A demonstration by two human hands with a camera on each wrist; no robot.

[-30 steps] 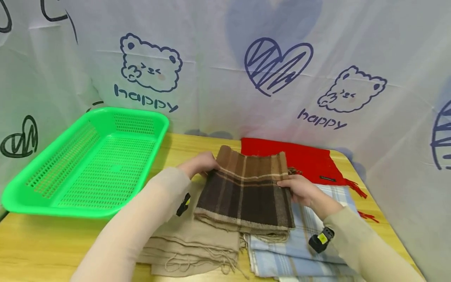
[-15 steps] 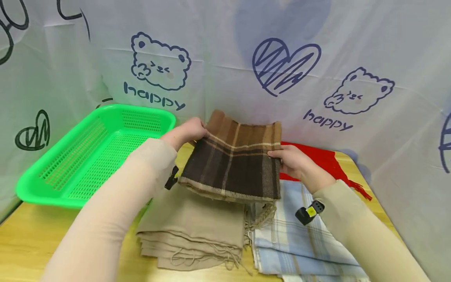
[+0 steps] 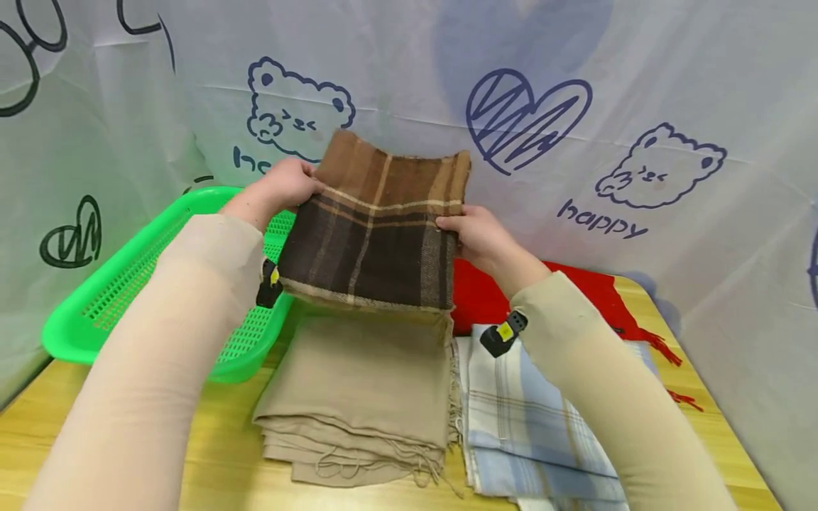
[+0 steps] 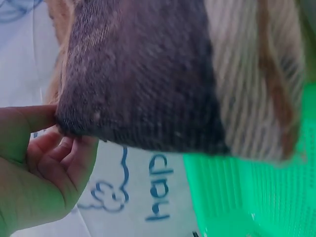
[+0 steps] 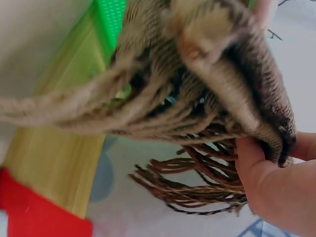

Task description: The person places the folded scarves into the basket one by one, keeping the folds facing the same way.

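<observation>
A folded brown plaid scarf [image 3: 377, 234] hangs in the air between both hands, above a folded beige scarf and beside the green basket. My left hand [image 3: 290, 183] pinches its left edge; in the left wrist view the thumb and fingers [image 4: 74, 160] grip a corner of the dark cloth. On the right edge my right hand [image 3: 476, 231] holds the scarf between thumb and fingers. Twisted fringe [image 5: 197, 182] dangles beside that hand in the right wrist view. Part of the left fingers lies hidden behind the cloth in the head view.
A green plastic basket [image 3: 96, 305] stands at the left, partly covered by the left arm. On the wooden table [image 3: 224, 433] lie a folded beige scarf [image 3: 364, 390], a blue-and-white plaid scarf [image 3: 524, 419] and, behind it, a red scarf [image 3: 594, 291]. A printed cloth hangs behind.
Both hands have lifted the brown plaid scarf up and to the left, off the beige and blue scarves, toward the basket. More of the beige scarf shows now.
</observation>
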